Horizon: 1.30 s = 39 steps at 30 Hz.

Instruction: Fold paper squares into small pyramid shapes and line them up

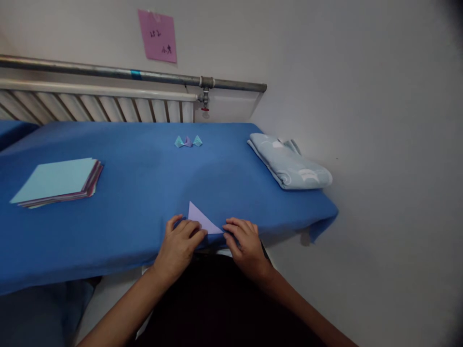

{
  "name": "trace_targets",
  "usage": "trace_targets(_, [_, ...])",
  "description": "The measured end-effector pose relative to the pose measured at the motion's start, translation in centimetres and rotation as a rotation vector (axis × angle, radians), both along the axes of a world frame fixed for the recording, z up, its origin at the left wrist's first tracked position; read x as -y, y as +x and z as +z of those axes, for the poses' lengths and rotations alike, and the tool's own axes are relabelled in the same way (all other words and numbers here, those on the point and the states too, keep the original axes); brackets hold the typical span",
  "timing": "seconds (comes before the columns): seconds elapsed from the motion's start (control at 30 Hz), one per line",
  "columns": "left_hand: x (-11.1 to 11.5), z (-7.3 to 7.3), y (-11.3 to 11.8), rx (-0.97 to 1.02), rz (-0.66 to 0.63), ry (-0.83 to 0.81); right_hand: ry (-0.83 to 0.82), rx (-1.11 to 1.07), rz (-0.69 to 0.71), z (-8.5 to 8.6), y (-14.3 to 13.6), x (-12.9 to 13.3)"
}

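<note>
A lilac sheet of paper (pixel 203 222), folded into a triangle, lies at the front edge of the blue-covered surface. One point faces away from me and another points right. My left hand (pixel 181 243) covers its left part, with thumb and fingers closed on the paper near the front edge. At the right-hand corner, the thumb and fingertips of my right hand (pixel 246 243) come together around the tip. The paper's left corner is hidden under my left hand.
Small folded paper pieces (pixel 188 141), turquoise and purple, sit farther back. To the left is a stack of coloured paper (pixel 60 178). A folded light-blue blanket (pixel 289 161) lies at the right by the wall. A radiator (pixel 108 107) and metal pipe (pixel 166 77) run behind.
</note>
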<state>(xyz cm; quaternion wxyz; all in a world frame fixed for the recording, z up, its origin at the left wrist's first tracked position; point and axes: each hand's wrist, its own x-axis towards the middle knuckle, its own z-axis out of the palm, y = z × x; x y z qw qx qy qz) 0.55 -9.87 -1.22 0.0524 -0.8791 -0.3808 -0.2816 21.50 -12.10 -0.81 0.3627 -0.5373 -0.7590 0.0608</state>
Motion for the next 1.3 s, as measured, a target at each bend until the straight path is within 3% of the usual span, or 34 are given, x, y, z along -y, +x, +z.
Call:
trace_targets(0.63, [1.2,0.3,-0.1,-0.041,0.018,-0.035,0.014,0.316,0.111,-0.4,-1.5,1.0])
trace_targets(1.03, [1.9,0.6,0.3,-0.035,0.053,-0.038,0.009,0.398,0.001,-1.1,1.3,2.7])
trace_targets(1.2, [1.9,0.4,0.3,-0.02,0.047,-0.028,0.053,0.317,-0.102,-0.4,1.8,2.6])
trace_targets(1.3, [1.8,0.4,0.4,-0.029,0.047,-0.026,0.046,0.302,0.041,0.2,0.3,1.9])
